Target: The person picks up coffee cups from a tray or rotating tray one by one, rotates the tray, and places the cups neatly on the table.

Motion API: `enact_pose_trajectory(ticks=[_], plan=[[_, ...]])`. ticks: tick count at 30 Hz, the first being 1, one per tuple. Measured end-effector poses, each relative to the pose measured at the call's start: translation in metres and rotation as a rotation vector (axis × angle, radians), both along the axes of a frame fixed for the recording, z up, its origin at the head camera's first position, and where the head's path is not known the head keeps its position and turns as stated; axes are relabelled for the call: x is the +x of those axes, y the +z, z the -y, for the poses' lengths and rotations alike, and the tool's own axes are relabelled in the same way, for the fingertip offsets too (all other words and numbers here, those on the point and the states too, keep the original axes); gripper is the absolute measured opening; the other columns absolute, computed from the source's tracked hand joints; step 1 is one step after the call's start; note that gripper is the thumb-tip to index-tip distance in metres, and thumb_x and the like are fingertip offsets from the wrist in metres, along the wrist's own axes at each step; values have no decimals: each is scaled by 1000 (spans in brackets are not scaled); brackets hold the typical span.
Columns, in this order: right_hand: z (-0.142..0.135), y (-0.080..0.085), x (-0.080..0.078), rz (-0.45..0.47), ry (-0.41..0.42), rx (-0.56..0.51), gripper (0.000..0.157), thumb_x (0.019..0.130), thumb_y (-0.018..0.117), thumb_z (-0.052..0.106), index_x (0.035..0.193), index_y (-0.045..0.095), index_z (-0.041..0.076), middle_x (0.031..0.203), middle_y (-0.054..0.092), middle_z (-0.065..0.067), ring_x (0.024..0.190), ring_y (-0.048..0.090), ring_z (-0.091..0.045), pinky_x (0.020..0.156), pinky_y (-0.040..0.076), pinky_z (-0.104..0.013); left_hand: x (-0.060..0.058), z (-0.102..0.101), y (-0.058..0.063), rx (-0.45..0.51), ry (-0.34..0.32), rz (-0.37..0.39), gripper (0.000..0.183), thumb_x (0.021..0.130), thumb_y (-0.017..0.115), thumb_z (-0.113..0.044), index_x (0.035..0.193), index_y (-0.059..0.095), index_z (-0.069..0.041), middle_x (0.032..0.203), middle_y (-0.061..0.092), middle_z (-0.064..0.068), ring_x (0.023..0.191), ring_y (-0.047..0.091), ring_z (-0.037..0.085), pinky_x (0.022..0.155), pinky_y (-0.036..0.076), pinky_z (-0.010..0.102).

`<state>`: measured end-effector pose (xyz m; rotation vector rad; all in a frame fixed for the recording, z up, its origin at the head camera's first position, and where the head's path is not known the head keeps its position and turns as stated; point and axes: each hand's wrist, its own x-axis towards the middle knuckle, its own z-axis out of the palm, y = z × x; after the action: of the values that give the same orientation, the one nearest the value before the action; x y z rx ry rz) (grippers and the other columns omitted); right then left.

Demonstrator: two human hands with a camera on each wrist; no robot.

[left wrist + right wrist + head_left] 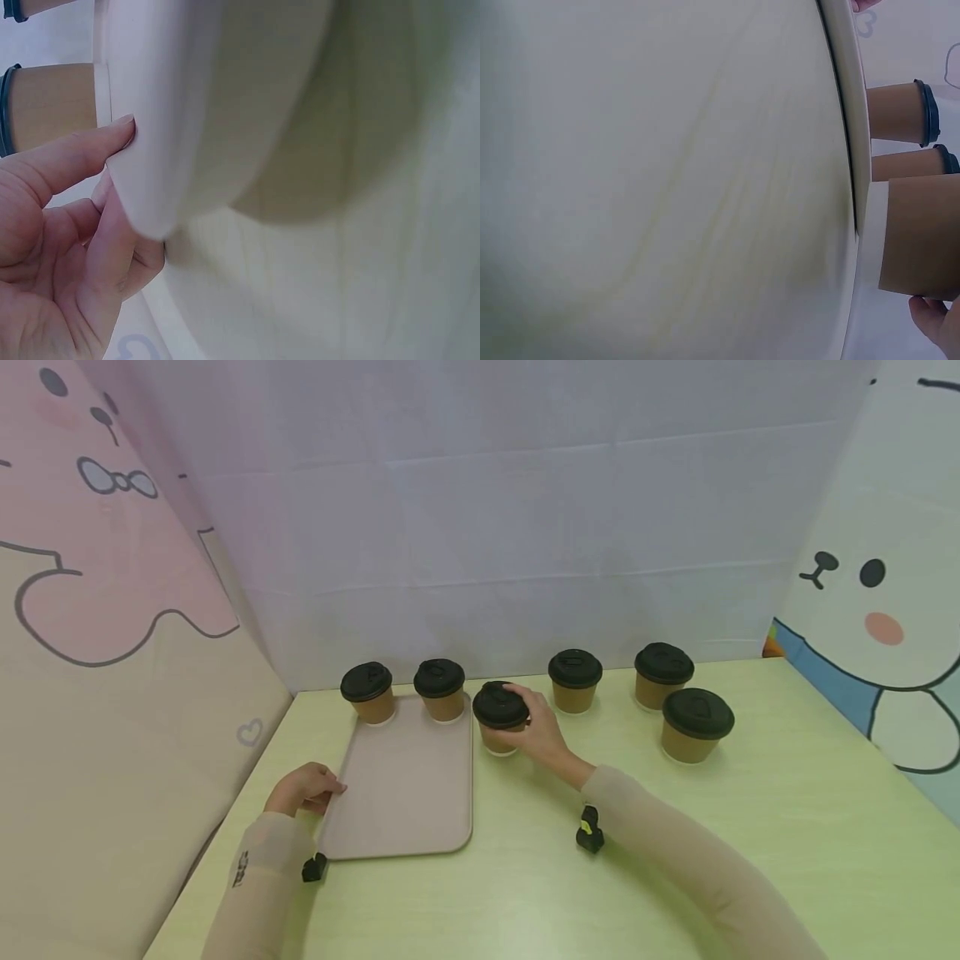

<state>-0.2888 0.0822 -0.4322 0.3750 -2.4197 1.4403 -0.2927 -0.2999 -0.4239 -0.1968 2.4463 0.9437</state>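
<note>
My left hand pinches the left rim of a pale pinkish tray, thumb on top and fingers curled below, as the left wrist view shows. Beside the tray's far right corner, my right hand grips a brown paper cup with a black lid. In the right wrist view this cup is upright close to the tray's edge; whether its base touches the table cannot be told. Two similar lidded cups, one at the far left corner and one at the back, stand on the tray.
Three more lidded paper cups stand on the table to the right: one at the back, one farther right, and one nearer. A pale cloth wall rises behind the light table, with printed cloth on both sides.
</note>
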Motion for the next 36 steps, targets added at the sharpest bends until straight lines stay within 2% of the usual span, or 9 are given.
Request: enact_pose_trajectory(ticks=[11,16,22,26,36], plan=[[-21,-1,3,-5,-25,-11,74,67,82,18,131,44,15,135,44,-10,124,39,-28,99,38,-48,1,-2,0,6,13,3,13,87,59,-8,83,50,1,71,52,3,64,53,12,62,52,29],[-29,-1,6,0,-28,-10,75,66,82,16,131,45,15,133,44,-13,124,39,-30,100,36,-49,3,-3,2,3,9,-1,14,87,59,-8,83,50,2,71,51,4,64,52,12,62,52,28],[-39,-1,6,-53,-36,22,74,65,83,15,129,47,13,132,47,-13,125,39,-30,103,32,-49,4,-3,3,0,4,-7,14,87,59,-8,83,50,2,71,51,4,64,52,12,62,52,29],[-44,-1,8,-74,-27,24,74,65,83,13,129,47,11,133,46,-15,127,37,-31,103,32,-50,4,-3,3,-2,7,-6,14,87,59,-9,83,50,2,71,51,3,64,52,12,61,52,28],[-53,2,14,-58,-16,35,74,65,82,11,130,46,10,134,42,-18,125,38,-33,98,38,-51,2,-2,1,-4,6,-6,14,87,59,-9,82,50,0,69,49,2,62,50,12,60,51,27]])
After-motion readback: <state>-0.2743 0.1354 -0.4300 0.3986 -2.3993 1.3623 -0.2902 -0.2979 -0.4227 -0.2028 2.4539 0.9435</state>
